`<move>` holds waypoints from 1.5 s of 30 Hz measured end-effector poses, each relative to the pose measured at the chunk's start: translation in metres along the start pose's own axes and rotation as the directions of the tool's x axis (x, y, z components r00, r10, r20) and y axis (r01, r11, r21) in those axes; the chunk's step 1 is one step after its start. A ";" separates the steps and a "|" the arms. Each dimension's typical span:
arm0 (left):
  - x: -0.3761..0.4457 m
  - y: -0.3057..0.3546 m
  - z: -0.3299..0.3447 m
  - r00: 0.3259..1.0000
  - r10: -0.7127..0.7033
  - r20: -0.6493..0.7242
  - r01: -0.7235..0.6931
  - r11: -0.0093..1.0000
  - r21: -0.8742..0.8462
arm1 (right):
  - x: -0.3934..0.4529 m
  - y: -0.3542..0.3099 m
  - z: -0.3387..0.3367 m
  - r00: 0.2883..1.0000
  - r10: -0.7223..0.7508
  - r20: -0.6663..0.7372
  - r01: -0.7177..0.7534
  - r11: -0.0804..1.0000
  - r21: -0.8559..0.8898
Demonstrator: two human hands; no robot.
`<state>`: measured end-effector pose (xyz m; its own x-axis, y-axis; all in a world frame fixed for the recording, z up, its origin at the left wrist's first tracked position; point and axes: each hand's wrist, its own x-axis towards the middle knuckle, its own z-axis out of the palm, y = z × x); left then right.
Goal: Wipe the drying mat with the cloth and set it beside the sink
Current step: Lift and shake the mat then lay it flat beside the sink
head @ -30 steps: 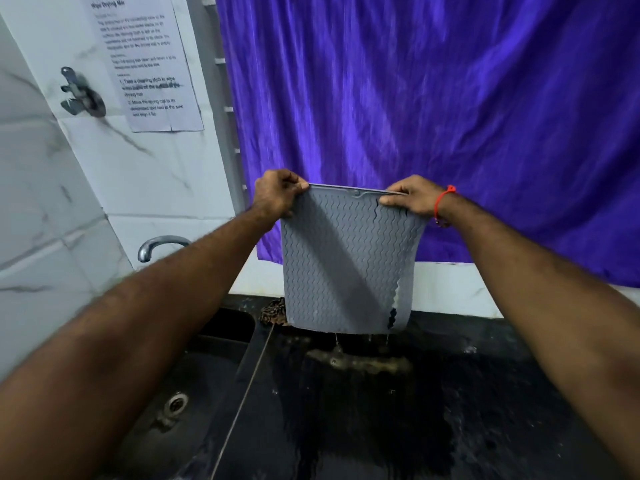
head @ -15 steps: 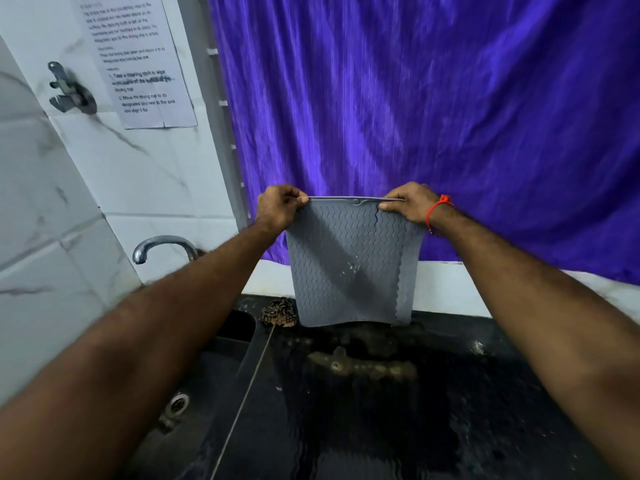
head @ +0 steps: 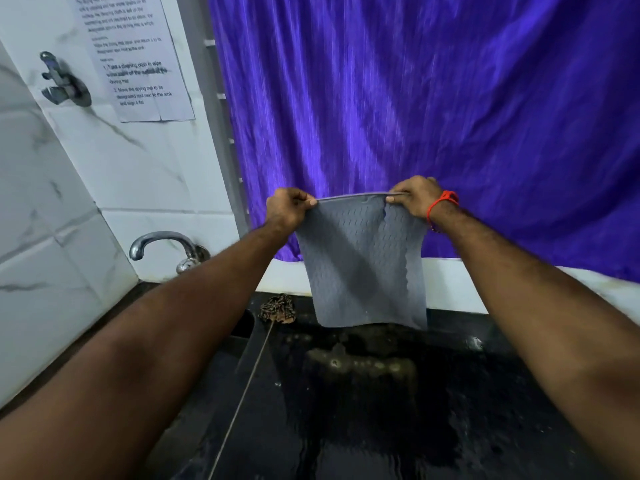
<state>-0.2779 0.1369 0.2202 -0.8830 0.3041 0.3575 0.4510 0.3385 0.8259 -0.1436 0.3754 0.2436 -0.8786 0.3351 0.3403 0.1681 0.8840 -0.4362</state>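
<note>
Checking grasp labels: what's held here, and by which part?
The grey drying mat, hanging in the air above the counter. The left hand and the right hand each pinch a corner of its top edge.

Quick count: two hands, left hand (head: 289, 207) and right hand (head: 414, 199), one grey drying mat (head: 360, 265), one crumpled patterned cloth (head: 278, 309) at the worktop's (head: 485, 393) back edge, one tap (head: 162, 245), one printed sheet (head: 138, 57), one purple curtain (head: 433, 109), one wall hook (head: 64, 81), one red wrist thread (head: 443, 202).
</note>
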 end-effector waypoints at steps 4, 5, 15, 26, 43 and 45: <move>-0.004 0.007 0.009 0.999 0.002 -0.032 -0.003 1.000 -0.005 | -0.009 0.002 0.000 0.995 0.016 -0.094 -0.011 0.998 0.055; -0.004 0.011 0.009 1.000 0.020 -0.023 -0.020 1.000 -0.008 | -0.010 0.005 -0.002 0.993 0.020 -0.119 -0.011 0.997 0.077; -0.013 0.013 0.007 0.996 0.009 -0.086 -0.009 1.000 -0.003 | -0.016 -0.001 -0.012 0.999 0.025 -0.036 -0.022 0.996 0.087; -0.007 -0.007 -0.085 0.992 0.051 -0.113 -0.036 0.992 0.124 | 0.006 -0.069 0.006 0.973 -0.129 0.194 0.109 0.988 0.108; 0.003 -0.090 -0.144 0.995 -0.001 0.101 -0.004 0.999 0.047 | 0.003 -0.131 0.083 0.984 0.022 0.178 -0.028 0.999 0.036; -0.002 -0.094 -0.146 0.991 0.025 0.132 -0.030 0.999 0.035 | -0.006 -0.132 0.086 0.985 0.022 0.170 -0.027 0.999 0.032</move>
<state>-0.3371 -0.0254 0.2056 -0.8466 0.4276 0.3170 0.4813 0.3606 0.7989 -0.1993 0.2290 0.2277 -0.9378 0.2939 0.1845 0.1780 0.8637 -0.4715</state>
